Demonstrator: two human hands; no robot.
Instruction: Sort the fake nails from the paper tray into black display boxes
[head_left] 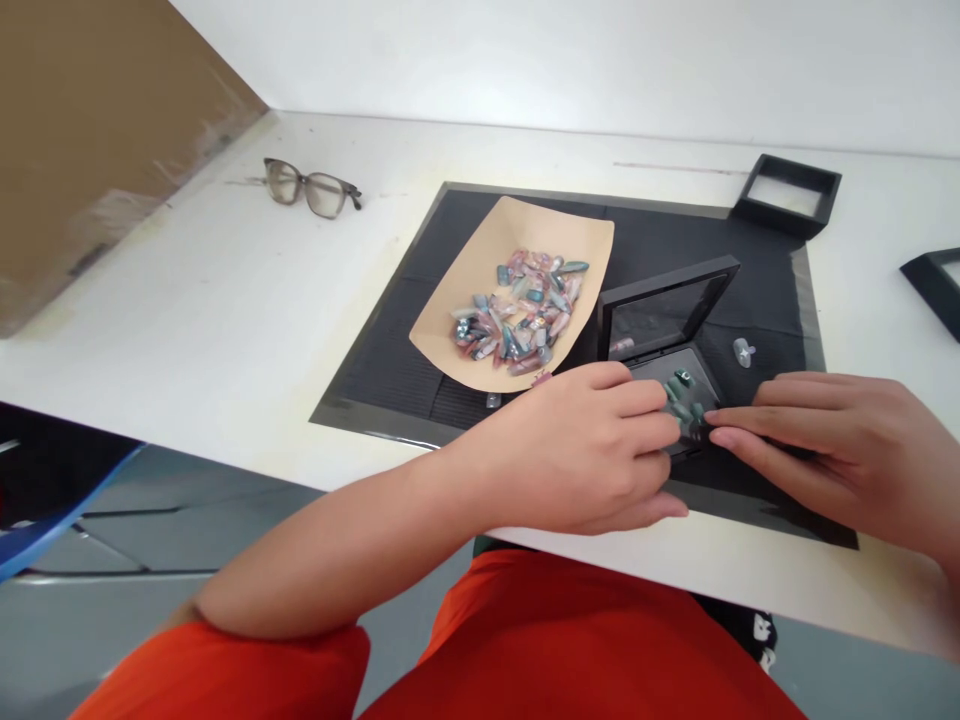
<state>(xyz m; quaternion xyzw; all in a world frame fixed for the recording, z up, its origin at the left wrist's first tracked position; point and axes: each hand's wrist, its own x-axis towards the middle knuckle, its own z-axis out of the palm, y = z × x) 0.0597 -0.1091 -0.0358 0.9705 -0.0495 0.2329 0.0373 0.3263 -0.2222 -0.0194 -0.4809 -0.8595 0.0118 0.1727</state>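
Note:
A small black display case stands on the black mat with its clear lid raised. Several green false nails lie in its grey base. My left hand is curled over the base's left side, fingers bent inward. Its fingertips and whatever they hold are hidden. From the right, my right hand reaches in with index finger and thumb close together, the tips at the edge of one green nail. Behind my left wrist sits a tan paper tray holding many pink, clear and blue-green false nails.
The black mat lies on a white table. A clear star-marked nail rests right of the case. Black frames stand at the back right and right edge. Glasses lie back left, near a brown panel.

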